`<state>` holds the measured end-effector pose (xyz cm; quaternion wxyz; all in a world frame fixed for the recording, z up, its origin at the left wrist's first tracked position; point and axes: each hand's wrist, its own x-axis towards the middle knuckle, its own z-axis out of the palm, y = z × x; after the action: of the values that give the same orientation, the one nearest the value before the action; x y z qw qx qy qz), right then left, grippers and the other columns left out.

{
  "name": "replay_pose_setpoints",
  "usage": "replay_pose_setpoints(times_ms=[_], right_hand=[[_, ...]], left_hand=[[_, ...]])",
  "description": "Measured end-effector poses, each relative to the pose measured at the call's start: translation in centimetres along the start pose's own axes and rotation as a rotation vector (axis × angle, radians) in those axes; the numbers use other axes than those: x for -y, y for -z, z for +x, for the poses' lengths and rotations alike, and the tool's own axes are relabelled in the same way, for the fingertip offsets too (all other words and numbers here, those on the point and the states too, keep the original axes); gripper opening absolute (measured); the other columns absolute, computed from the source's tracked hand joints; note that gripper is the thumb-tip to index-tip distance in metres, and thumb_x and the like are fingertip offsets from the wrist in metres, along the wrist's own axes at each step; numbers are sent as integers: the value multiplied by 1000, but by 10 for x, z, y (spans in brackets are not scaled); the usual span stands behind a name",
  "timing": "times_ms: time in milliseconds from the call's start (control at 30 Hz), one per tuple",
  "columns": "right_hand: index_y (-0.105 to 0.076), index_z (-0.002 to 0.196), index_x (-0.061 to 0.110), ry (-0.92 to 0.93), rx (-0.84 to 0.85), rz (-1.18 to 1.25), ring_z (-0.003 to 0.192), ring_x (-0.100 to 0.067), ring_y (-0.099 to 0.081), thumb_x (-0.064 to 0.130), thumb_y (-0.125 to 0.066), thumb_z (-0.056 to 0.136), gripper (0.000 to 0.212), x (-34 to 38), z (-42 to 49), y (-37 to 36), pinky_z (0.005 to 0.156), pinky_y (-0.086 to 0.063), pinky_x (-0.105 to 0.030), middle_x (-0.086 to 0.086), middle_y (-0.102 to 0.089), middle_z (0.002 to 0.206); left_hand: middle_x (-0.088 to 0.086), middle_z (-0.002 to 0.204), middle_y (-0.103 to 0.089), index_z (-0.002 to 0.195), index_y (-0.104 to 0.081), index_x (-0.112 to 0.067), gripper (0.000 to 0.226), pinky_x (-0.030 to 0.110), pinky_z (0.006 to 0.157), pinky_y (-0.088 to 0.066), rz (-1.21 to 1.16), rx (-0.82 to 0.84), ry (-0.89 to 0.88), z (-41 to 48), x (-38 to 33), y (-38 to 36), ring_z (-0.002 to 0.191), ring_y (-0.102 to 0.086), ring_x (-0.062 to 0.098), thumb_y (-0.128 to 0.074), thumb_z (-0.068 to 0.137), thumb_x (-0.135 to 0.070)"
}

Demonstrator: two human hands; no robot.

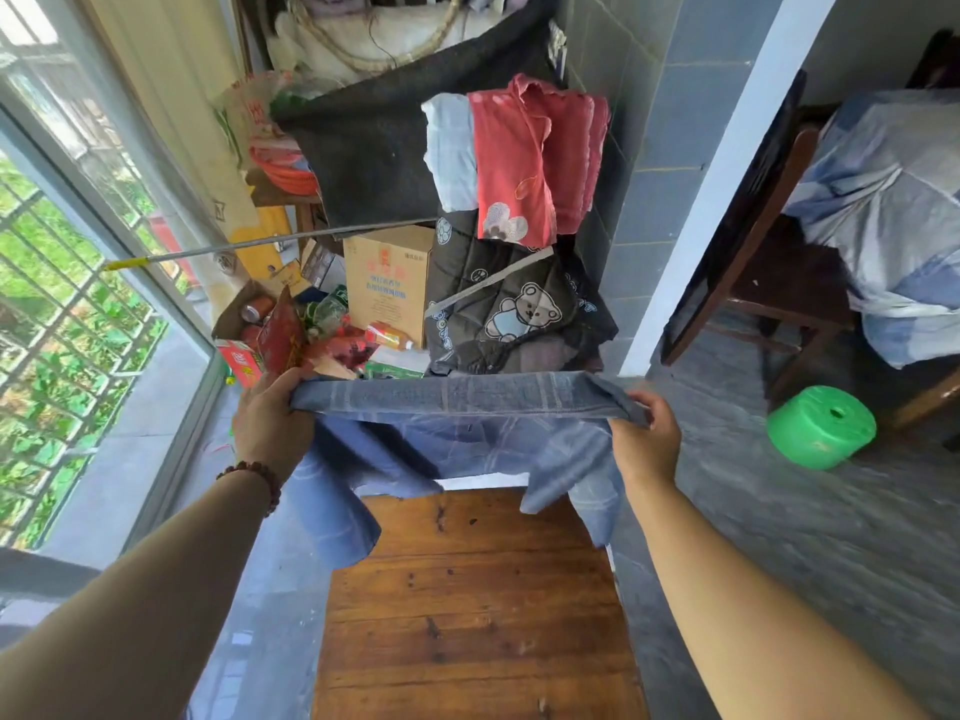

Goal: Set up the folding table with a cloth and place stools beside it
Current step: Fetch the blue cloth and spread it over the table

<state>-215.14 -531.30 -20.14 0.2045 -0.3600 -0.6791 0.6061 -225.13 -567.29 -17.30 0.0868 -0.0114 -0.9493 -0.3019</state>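
**Friend:** What are your hands doing?

**Me:** My left hand (270,418) has its fingers curled round one end of the blue checked cloth (457,433). My right hand (647,439) pinches the other end. The top edge is pulled tight between them.

**Friend:** Where is the cloth?

**Me:** It is up in the air, over the far end of the wooden table (478,615). The rest hangs down in folds. Its bottom corners dangle at the table's far edge. I cannot tell if they touch the wood.

**Friend:** Is it on the table yet?

**Me:** No. Most of the table top is bare. I think I am at the spreading part.

**Friend:** How do you do that well?

**Me:** I would keep both hands level and wide apart, so the cloth opens flat. Then I would give it a little shake to get the folds out. I would lay it down from the far end of the table toward me. I would hold on tight so no corner slips.

**Friend:** And the stools?

**Me:** I see one green plastic stool (821,426), I think. It sits on the floor, well apart from the table, off to its right side.
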Motion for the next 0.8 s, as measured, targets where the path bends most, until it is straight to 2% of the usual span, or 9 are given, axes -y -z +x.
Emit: replay_pose_setpoints(times_ms=[100,167,233,333,400,467,533,633,800], right_hand=[[-62,88,17,-36,55,-101,84,-22,-56,-2,-57,81,21,-25,-13,10,74,-42,-28,-4,-63,89],[-61,86,15,-87,99,-137,84,-21,-54,-6,-52,83,23,-43,-25,17,75,-40,-28,-6,-61,87],[-60,87,13,-143,127,-192,85,-22,-53,-6,-49,86,22,-61,-37,24,74,-39,-28,-8,-59,87],[-59,86,12,-202,119,-285,81,-27,-53,-6,-46,87,22,-87,-53,37,71,-39,-31,-10,-59,85],[-59,86,13,-228,115,-318,82,-29,-55,-4,-46,87,22,-104,-62,47,71,-41,-32,-11,-61,86],[-60,86,14,-242,116,-343,85,-30,-58,-3,-46,87,22,-120,-70,56,72,-43,-32,-11,-62,89],[-60,83,13,-244,133,-374,82,-30,-58,-3,-45,86,22,-133,-77,63,70,-42,-31,-11,-62,86],[-60,81,12,-259,152,-394,79,-29,-56,-3,-44,86,22,-149,-89,71,69,-40,-30,-12,-62,84],[-60,83,13,-272,164,-431,79,-28,-54,-1,-45,88,20,-173,-105,77,69,-39,-28,-9,-61,85]], left_hand=[[15,92,-60,106,-68,-17,62,49,83,-46,30,30,35,-34,6,0,94,-55,40,-37,54,-13],[17,100,-62,110,-66,-17,60,47,83,-47,65,52,111,-57,11,-3,98,-56,39,-39,57,-13],[20,100,-63,107,-61,-20,48,45,77,-48,57,68,185,-81,16,-10,95,-57,41,-45,65,-3],[22,97,-62,102,-57,-18,45,41,72,-44,90,84,229,-119,26,-24,93,-57,42,-47,68,10],[21,98,-60,101,-59,-13,40,41,74,-43,143,123,243,-144,33,-31,94,-55,41,-47,69,7],[19,89,-54,95,-60,-9,34,41,72,-43,205,187,232,-169,41,-38,89,-54,41,-48,66,2],[15,82,-47,89,-60,-8,29,41,71,-43,242,241,251,-191,48,-46,85,-53,41,-51,65,6],[14,87,-48,89,-60,-10,27,39,70,-42,286,256,330,-222,53,-58,85,-53,40,-52,69,8],[19,96,-48,86,-59,-6,20,42,81,-44,260,287,416,-255,67,-73,96,-50,40,-50,72,5]])
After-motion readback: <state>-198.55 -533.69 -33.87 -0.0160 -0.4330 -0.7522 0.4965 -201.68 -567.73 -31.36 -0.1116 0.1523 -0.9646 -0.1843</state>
